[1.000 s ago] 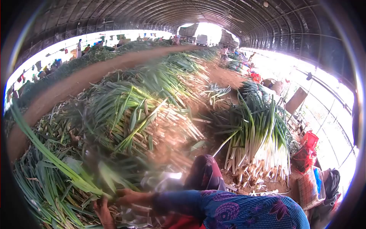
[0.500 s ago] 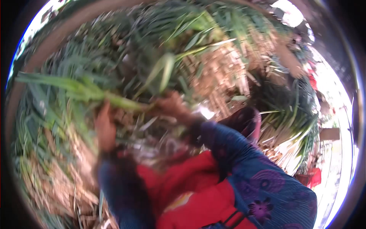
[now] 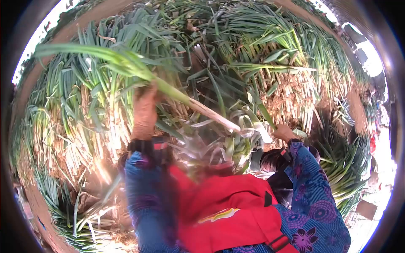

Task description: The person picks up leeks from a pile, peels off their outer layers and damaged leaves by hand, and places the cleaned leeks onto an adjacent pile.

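Green stalk (image 3: 171, 90) slants, my left hand (image 3: 145, 114) closed round it | my right hand (image 3: 283, 133) pinches a leaf (image 3: 265, 113) | peelings (image 3: 230, 145) lie between | red apron (image 3: 230, 192) below.

No legible text, labels, brands, numbers or signs. On red apron (image 3: 236, 187), yellow-and-white mark (image 3: 219, 215), without readable lettering.
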The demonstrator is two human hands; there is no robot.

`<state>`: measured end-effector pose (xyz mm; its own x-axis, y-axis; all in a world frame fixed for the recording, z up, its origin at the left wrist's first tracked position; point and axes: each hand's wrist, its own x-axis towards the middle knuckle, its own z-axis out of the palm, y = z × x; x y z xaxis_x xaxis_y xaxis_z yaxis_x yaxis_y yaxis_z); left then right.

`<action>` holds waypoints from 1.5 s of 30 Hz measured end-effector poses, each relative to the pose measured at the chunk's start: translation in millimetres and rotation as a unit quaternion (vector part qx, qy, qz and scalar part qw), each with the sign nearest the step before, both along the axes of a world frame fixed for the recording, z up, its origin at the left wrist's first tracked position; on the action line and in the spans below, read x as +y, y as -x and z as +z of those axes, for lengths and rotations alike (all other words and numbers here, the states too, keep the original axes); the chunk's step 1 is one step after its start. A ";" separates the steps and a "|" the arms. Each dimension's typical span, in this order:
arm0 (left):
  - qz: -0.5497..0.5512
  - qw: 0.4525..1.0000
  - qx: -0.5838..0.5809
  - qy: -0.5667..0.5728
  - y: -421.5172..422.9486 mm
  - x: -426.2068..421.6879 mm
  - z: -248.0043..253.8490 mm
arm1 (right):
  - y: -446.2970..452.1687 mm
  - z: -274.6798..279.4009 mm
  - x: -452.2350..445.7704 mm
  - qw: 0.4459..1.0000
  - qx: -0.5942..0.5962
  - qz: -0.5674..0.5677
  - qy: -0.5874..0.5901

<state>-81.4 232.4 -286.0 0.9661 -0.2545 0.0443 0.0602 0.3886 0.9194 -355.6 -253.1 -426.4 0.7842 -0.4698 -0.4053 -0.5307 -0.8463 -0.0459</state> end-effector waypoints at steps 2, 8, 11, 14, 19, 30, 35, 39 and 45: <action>-0.033 0.999 0.005 -0.016 9.1 -15.7 -0.1 | -33.0 32.3 49.2 0.993 -0.065 0.037 -0.088; -0.156 0.986 -0.009 -0.058 34.4 -56.2 -9.9 | -158.4 139.6 206.5 0.842 -0.322 0.051 -0.431; -0.203 0.974 -0.017 -0.095 43.2 -67.9 -12.8 | -183.0 177.0 246.4 0.752 -0.342 0.029 -0.563; -0.252 0.962 0.002 -0.102 47.1 -76.6 -24.6 | -195.5 166.9 245.6 0.712 -0.315 -0.002 -0.627; -0.276 0.955 0.007 -0.110 59.8 -87.3 -18.2 | -179.1 158.1 235.6 0.718 -0.345 -0.069 -0.601; -0.160 0.960 -0.110 -0.203 101.3 -153.7 -9.5 | -134.0 165.6 191.7 0.708 -0.433 -0.074 -0.553; -0.149 0.966 -0.104 -0.184 106.6 -184.6 -22.8 | -110.3 183.0 158.9 0.684 -0.399 -0.096 -0.603; -0.215 0.974 0.003 -0.078 111.1 -196.8 -10.5 | -104.4 174.2 126.6 0.593 -0.388 -0.100 -0.698; -0.315 0.929 0.192 0.026 139.8 -211.6 -7.9 | -99.7 143.3 97.9 0.502 -0.418 -0.128 -0.746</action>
<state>-221.2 20.9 -293.9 0.5740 -0.7815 -0.2447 0.6106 0.2094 0.7637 -255.9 -155.2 -283.1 0.9645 -0.2619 -0.0349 0.1202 0.5526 -0.8248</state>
